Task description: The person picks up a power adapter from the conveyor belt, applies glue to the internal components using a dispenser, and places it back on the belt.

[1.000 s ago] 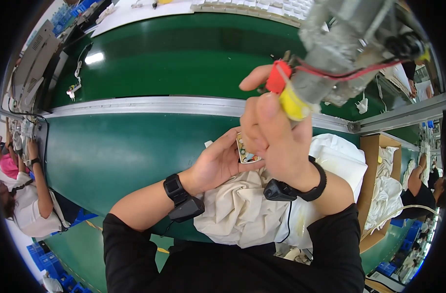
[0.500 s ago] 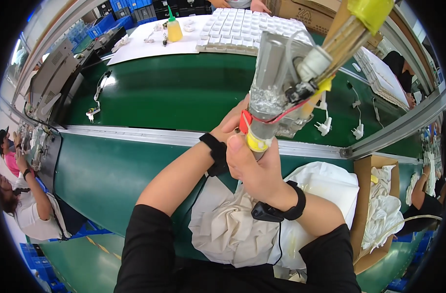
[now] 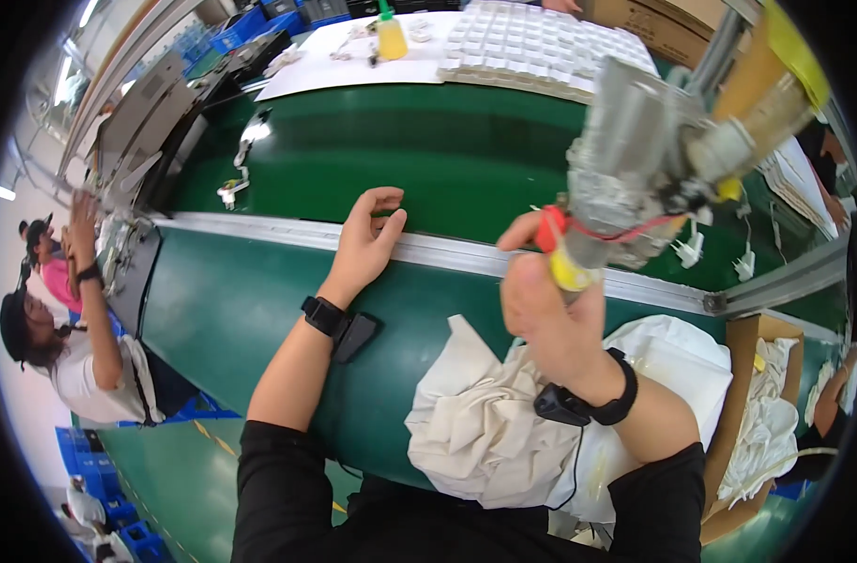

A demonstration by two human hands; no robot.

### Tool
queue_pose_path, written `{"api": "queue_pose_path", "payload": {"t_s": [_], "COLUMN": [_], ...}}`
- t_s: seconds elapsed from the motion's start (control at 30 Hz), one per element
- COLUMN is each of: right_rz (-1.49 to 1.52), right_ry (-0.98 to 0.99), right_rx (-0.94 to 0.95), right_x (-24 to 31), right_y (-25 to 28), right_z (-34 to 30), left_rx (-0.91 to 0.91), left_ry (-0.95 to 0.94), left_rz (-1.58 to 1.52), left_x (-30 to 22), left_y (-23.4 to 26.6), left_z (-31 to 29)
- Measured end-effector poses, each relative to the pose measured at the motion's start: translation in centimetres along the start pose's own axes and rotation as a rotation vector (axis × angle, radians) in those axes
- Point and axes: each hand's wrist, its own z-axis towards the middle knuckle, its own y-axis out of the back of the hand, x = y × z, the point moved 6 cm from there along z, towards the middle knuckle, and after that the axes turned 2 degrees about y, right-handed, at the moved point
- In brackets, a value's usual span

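Note:
My right hand (image 3: 555,310) grips the lower end of a bulky, tape-wrapped grey tool (image 3: 625,141) at its yellow-banded neck. This tool has a red part, a thin red wire and a yellow-taped rod slanting up to the right; its exact kind I cannot make out. Over the metal rail (image 3: 428,251), my left hand (image 3: 367,235) holds nothing, its fingers loosely curled and apart. Beneath the right forearm lie a crumpled cream cloth (image 3: 485,422) and a white plastic sheet or bag (image 3: 672,347).
Beyond the rail runs a green belt (image 3: 381,141) with a white plug and cord (image 3: 229,192) at left and more plugs (image 3: 691,249) at right. Further back are rows of white parts (image 3: 531,47) and a yellow bottle (image 3: 391,38). A cardboard box (image 3: 724,422) stands right; people work alongside.
My left hand has come away from the tool and moved left over the rail. The right hand still grips the tool, which appears further right in the picture as the view shifted.

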Motion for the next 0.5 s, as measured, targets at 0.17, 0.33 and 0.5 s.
{"api": "queue_pose_path", "payload": {"t_s": [0.17, 0.33, 0.5], "right_rz": [-0.082, -0.083, -0.096], "right_ry": [-0.002, 0.004, -0.002], "right_rx": [-0.043, -0.041, -0.045], "right_x": [-0.4, -0.9, -0.8], "right_y": [-0.5, -1.1, -1.5], "right_z": [0.0, 0.2, 0.3], "left_rx": [-0.042, 0.036, 0.062], "left_ry": [0.213, 0.152, 0.163], "left_rz": [-0.460, -0.291, -0.310], "left_x": [2.6, 2.4, 2.5], "left_y": [1.5, 1.8, 2.3], "left_z": [-0.5, -0.4, -0.4]}}
